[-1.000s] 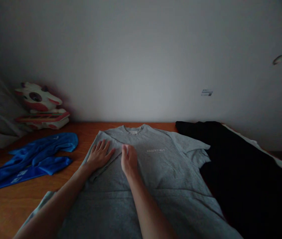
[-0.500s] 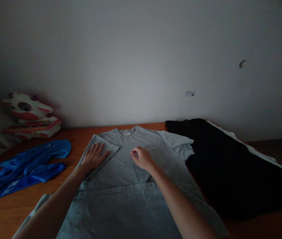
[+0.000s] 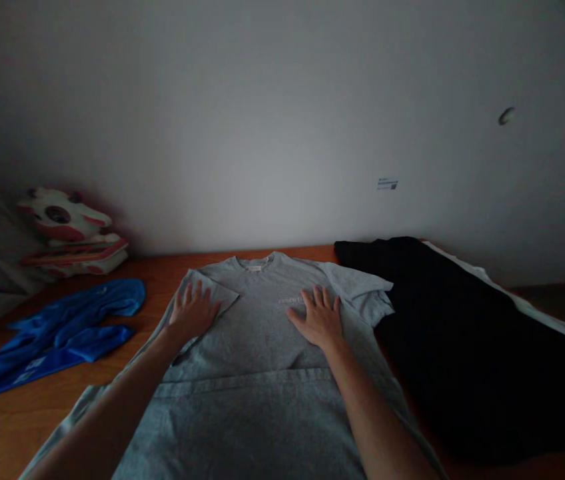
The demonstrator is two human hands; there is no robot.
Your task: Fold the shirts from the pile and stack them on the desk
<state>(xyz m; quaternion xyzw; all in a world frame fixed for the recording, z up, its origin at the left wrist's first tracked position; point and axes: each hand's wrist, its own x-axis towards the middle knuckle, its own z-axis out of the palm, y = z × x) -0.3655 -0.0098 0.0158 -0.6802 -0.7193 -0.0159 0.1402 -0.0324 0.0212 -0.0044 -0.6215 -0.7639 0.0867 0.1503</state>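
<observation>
A grey T-shirt [image 3: 252, 340] lies spread on the wooden surface, its collar toward the wall and small light lettering across the chest. Its left sleeve is folded inward over the body, while the right sleeve points outward. My left hand [image 3: 195, 312] rests flat on the folded-in sleeve with fingers spread. On the right side of the chest, beside the lettering, my right hand [image 3: 320, 317] lies palm down, fingers apart. A crease or folded edge runs across the shirt below both hands. My forearms cover parts of its lower half.
To the left lies a crumpled blue garment [image 3: 62, 333], with a cow-shaped toy keyboard [image 3: 80, 233] behind it. A black garment [image 3: 462, 347] is spread at the right, with a white cloth edge [image 3: 527, 303] beyond it. The pale wall [image 3: 262, 133] stands behind.
My right hand has moved right across the chest and gone from curled fingers to spread flat. The left hand stays on the folded sleeve. The view has shifted slightly.
</observation>
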